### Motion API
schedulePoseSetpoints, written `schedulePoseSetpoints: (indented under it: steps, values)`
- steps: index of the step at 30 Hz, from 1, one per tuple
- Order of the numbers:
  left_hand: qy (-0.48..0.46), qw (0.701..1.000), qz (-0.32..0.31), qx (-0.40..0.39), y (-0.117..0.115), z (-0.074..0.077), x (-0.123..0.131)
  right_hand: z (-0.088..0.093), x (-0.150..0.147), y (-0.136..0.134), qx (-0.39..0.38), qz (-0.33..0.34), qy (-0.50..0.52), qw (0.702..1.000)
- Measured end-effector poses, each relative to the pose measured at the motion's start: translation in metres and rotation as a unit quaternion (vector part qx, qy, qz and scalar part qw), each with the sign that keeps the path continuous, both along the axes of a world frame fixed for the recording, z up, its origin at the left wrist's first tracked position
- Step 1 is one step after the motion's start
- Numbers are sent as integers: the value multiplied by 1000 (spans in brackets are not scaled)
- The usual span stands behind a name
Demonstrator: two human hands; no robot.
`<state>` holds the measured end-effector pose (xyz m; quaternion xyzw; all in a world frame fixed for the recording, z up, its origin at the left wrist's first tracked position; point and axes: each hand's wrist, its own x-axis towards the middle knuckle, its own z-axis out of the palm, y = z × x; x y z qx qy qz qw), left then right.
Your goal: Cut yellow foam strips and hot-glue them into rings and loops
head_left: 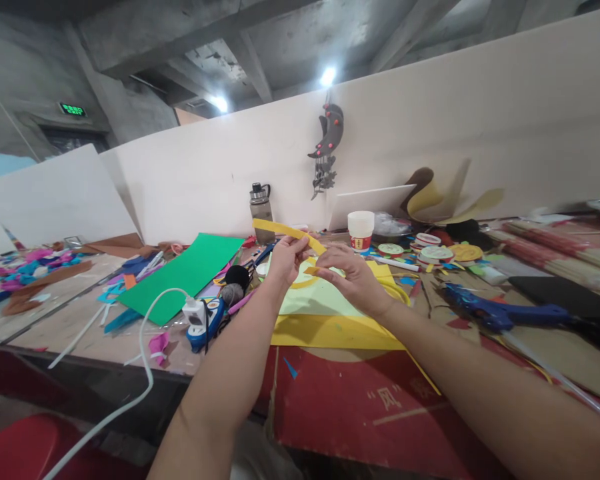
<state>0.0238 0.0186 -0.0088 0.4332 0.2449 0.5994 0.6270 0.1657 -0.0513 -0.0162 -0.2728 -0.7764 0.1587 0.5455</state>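
Bottle [261,212] stands behind the left hand [285,258]; cup [361,231] behind the right hand [353,277]; glue gun [500,313], seemingly, lies farther right.

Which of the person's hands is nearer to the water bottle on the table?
Left. The left hand is just in front and right of the water bottle; the right hand sits farther right, both pinching a yellow strip.

bare red board [370,407] nearside of hands [286,259] [353,277]; bottle [261,212], cup [361,230], glue gun [495,312] crowd beyond.
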Motion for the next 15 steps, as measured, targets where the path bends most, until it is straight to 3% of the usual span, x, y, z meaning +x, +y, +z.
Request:
schedulePoseSetpoints:
  steps: [3,8,11,15]
  values:
    - [-1,1000,-12,-8,-3,4,-3,1,1,0,3,-2,-22,1000]
    - [-6,999,-26,-18,-2,6,-5,1,1,-4,-37,62,9,997]
    - [-15,1000,-12,-25,0,6,-5,2,2,-2,-83,83,120,986]
    - [-36,999,-10,-21,3,4,-6,3,8,12,-154,34,268,950]
